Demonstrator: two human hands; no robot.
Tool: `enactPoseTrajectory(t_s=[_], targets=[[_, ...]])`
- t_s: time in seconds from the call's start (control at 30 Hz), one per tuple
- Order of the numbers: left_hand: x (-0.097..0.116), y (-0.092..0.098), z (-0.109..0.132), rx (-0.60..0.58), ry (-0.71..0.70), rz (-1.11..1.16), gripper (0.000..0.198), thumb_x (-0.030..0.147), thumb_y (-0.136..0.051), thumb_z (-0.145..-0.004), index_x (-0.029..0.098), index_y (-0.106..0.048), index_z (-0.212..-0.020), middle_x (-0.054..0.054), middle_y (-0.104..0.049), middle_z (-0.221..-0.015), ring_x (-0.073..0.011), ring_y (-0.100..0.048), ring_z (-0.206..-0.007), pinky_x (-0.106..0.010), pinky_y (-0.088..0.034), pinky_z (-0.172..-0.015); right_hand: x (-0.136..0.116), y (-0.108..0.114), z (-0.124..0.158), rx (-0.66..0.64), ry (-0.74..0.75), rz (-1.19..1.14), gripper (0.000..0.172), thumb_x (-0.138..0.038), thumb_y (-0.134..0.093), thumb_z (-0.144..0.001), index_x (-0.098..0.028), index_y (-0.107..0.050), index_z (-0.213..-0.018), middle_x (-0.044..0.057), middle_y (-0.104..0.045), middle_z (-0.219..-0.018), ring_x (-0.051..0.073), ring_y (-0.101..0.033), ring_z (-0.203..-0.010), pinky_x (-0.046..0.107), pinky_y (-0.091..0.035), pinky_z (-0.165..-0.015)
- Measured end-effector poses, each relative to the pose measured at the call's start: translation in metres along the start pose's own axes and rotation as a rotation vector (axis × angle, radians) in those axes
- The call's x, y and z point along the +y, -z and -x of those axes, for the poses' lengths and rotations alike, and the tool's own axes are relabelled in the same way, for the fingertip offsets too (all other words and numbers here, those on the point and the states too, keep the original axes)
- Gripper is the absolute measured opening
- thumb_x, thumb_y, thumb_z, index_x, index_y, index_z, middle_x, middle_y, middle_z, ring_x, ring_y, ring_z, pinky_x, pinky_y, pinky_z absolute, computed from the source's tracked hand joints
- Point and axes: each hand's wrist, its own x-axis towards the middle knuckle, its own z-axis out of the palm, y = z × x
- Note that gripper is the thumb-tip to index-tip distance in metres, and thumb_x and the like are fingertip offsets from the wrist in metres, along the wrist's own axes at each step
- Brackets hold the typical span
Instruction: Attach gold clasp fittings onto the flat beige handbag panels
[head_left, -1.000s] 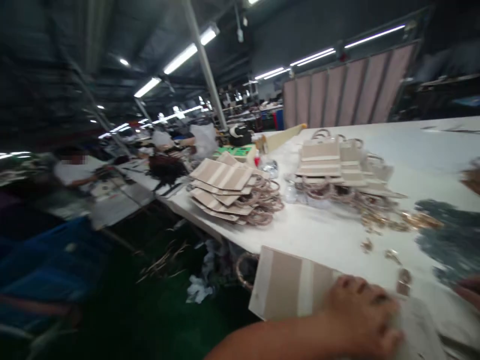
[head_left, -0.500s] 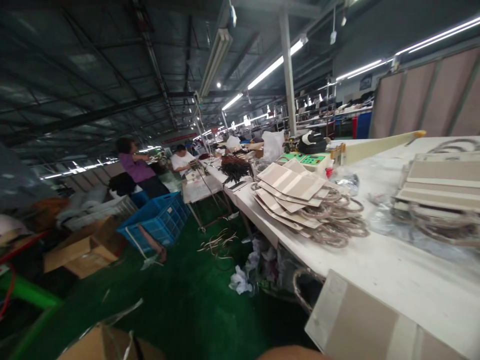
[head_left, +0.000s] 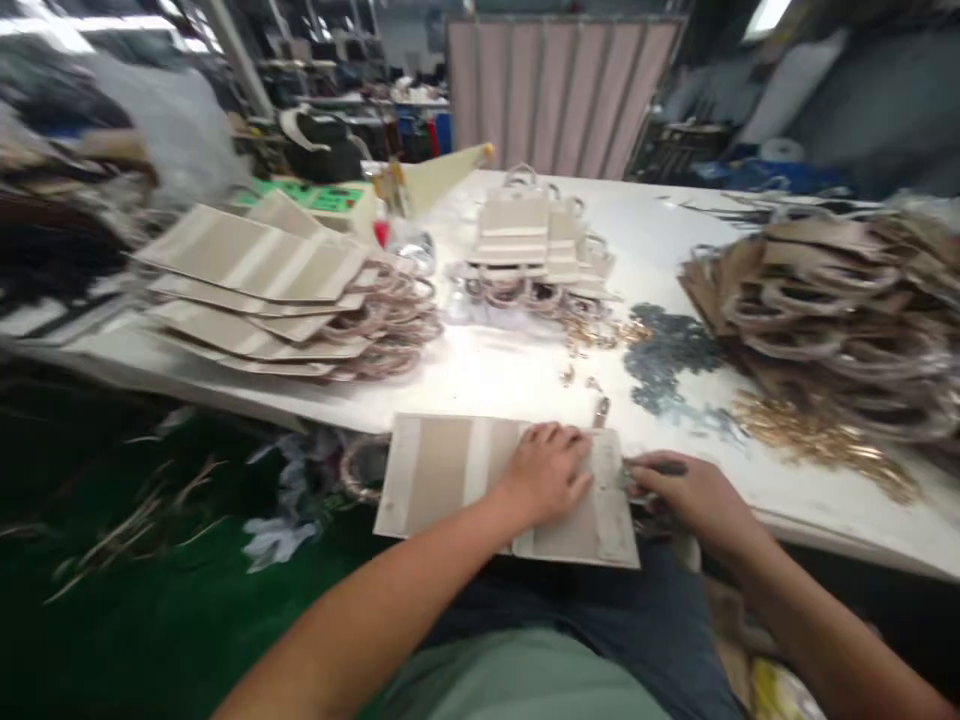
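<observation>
A beige bag panel (head_left: pixel 439 480) with pale strips lies flat at the table's front edge, partly over my lap. My left hand (head_left: pixel 551 472) rests on it, palm down with the fingers laid out. By the panel's right edge, my right hand (head_left: pixel 686 500) is closed around a small dark object (head_left: pixel 667 467), too blurred to name. A braided handle (head_left: pixel 361 468) sticks out at the panel's left side. Just beyond the panel's far edge lies a small metal piece (head_left: pixel 601 410).
Stacked beige bag pieces (head_left: pixel 255 265) with looped handles stand at left, more bags (head_left: pixel 517 225) behind. Grey hardware (head_left: pixel 667 350) and gold hardware (head_left: pixel 817 440) are heaped on the white table (head_left: pixel 495 375). A brown bag pile (head_left: pixel 825 270) is at right; a green-topped machine (head_left: pixel 330 200) is at back left.
The view has swung right and down, from the aisle to the table in front of me. Both hands are now in sight at the panel, which was partly visible at lower right before.
</observation>
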Motion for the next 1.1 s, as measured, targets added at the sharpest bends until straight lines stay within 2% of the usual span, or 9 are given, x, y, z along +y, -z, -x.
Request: enactPoseTrajectory(t_s=[0.03, 0.1, 0.23, 0.37, 0.53, 0.83, 1.1], targets=[[-0.005, -0.004, -0.005, 0.015, -0.019, 0.013, 0.052, 0.043, -0.059, -0.101, 0.023, -0.052, -0.149, -0.008, -0.057, -0.144, -0.0295, -0.047, -0.131, -0.050, -0.040, -0.113, 0.003, 0.011, 0.008, 0.000, -0.061, -0.021, 0.027, -0.041, -0.075, -0.090, -0.018, -0.076, -0.103, 0.005, -0.075, -0.079, 0.020, -0.068, -0.061, 0.029, -0.058, -0.055], [-0.008, -0.009, -0.008, 0.034, -0.043, 0.023, 0.051, 0.043, -0.059, -0.102, 0.023, -0.053, -0.148, -0.008, -0.057, -0.144, -0.0296, -0.047, -0.131, -0.050, -0.040, -0.113, -0.004, 0.016, 0.012, -0.034, -0.112, -0.082, 0.030, -0.043, -0.075, -0.082, -0.018, -0.076, -0.098, 0.004, -0.074, -0.072, 0.019, -0.066, -0.056, 0.027, -0.055, -0.053], [-0.002, -0.008, -0.005, 0.048, -0.040, 0.007, 0.049, 0.040, -0.058, -0.102, 0.023, -0.053, -0.148, -0.007, -0.058, -0.145, -0.0299, -0.046, -0.132, -0.049, -0.038, -0.113, -0.022, -0.002, 0.003, -0.123, -0.066, -0.098, 0.031, -0.044, -0.074, -0.077, -0.017, -0.075, -0.093, 0.003, -0.073, -0.069, 0.018, -0.063, -0.055, 0.026, -0.053, -0.052], [-0.002, -0.009, -0.006, 0.044, -0.034, 0.000, 0.047, 0.037, -0.056, -0.103, 0.023, -0.054, -0.147, -0.007, -0.057, -0.146, -0.0295, -0.046, -0.133, -0.049, -0.037, -0.115, -0.021, -0.014, -0.001, -0.166, -0.003, 0.034, 0.026, -0.041, -0.069, -0.080, -0.018, -0.076, -0.091, 0.001, -0.071, -0.064, 0.018, -0.062, -0.054, 0.024, -0.048, -0.049], [-0.004, -0.010, -0.007, 0.029, -0.031, 0.008, 0.049, 0.038, -0.056, -0.103, 0.023, -0.052, -0.149, -0.007, -0.056, -0.148, -0.0292, -0.045, -0.134, -0.048, -0.036, -0.116, -0.017, -0.014, -0.002, -0.116, 0.090, 0.245, 0.022, -0.038, -0.064, -0.082, -0.021, -0.078, -0.085, 0.001, -0.074, -0.071, 0.019, -0.066, -0.061, 0.026, -0.047, -0.053], [-0.004, -0.011, -0.007, 0.042, -0.036, 0.013, 0.048, 0.038, -0.056, -0.103, 0.022, -0.053, -0.149, -0.007, -0.056, -0.148, -0.0299, -0.045, -0.134, -0.048, -0.035, -0.116, -0.014, -0.021, 0.000, -0.022, 0.201, 0.390, 0.012, -0.027, -0.065, -0.086, -0.024, -0.077, -0.086, 0.000, -0.077, -0.084, 0.022, -0.071, -0.080, 0.031, -0.051, -0.076], [-0.004, -0.009, -0.007, 0.044, -0.040, 0.017, 0.047, 0.037, -0.057, -0.103, 0.022, -0.054, -0.148, -0.006, -0.057, -0.147, -0.0298, -0.045, -0.135, -0.048, -0.036, -0.117, -0.002, -0.026, 0.005, 0.044, 0.321, 0.562, 0.006, -0.024, -0.067, -0.090, -0.024, -0.072, -0.091, 0.002, -0.073, -0.091, 0.024, -0.067, -0.086, 0.035, -0.050, -0.083]])
